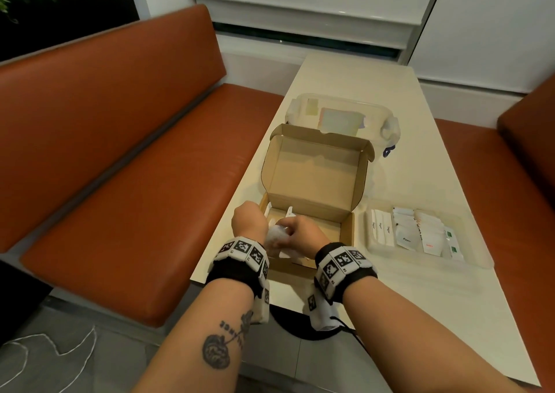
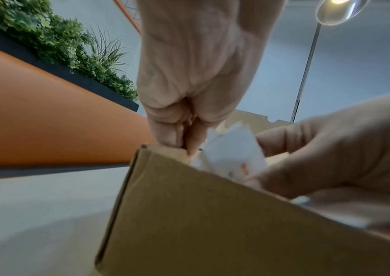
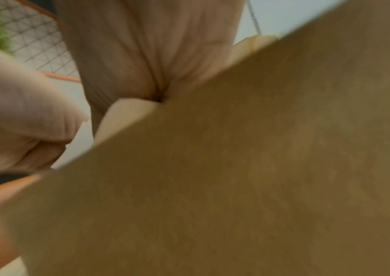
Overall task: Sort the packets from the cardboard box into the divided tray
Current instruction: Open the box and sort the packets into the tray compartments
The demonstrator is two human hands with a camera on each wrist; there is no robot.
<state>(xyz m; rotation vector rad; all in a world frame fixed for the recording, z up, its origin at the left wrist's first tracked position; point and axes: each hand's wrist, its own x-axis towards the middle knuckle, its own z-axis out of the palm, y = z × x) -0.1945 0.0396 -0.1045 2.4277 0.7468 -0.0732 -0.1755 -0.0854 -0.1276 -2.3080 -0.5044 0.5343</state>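
Both hands met inside the open cardboard box [image 1: 312,182] at the desk's near left edge, the left hand [image 1: 249,221] curled at its left wall, the right hand [image 1: 303,233] pinching white packets [image 1: 277,236] (count unclear). The divided tray [image 1: 477,260], already holding sorted sachets, lay to the right, nearer the right hand.

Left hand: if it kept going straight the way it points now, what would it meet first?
Probably the white packets inside the cardboard box: the left hand reaches down over the box's left wall. Depth is unclear; it may already touch them.
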